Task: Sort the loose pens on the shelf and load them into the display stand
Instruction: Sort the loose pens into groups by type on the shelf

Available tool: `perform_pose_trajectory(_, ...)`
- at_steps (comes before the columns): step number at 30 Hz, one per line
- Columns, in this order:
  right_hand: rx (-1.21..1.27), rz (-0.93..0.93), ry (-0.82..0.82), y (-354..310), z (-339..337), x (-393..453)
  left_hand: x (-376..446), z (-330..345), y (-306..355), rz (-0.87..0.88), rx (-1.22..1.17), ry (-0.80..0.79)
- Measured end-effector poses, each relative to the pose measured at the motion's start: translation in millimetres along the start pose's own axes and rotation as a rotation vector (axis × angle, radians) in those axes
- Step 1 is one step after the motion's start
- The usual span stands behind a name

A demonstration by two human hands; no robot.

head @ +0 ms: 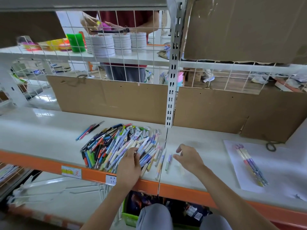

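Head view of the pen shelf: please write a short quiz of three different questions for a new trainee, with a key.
1. True or false: the left hand lies on the big pile of pens.
2. Where do the few pens already set apart on the right lie?
A. on a white paper sheet
B. in a green box
C. on the upper shelf
3. Fill in: the right hand hovers with its fingers spread, near a small ______ and green pen.

Key: 1 true; 2 A; 3 purple.
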State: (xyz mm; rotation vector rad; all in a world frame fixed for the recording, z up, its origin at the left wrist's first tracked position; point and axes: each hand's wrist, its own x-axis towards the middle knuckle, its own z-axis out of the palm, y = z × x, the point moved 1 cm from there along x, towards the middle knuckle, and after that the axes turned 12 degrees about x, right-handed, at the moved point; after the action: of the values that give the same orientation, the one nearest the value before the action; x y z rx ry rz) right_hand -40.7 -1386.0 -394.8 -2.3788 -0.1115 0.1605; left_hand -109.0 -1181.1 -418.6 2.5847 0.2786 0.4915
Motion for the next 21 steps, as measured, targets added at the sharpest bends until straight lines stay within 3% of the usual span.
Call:
perform_pose_trajectory(11,-0.146,0.01,-0.094,-11.6,14.8,4.3,-1.6,-3.8,-2.9,0.023,-0.03,0.009)
perform_pose_trajectory(21,-0.092,0.01,-0.081,-6.2,13.6,4.0,-14.2,16.5,15.5,0.243,0.307,-0.108)
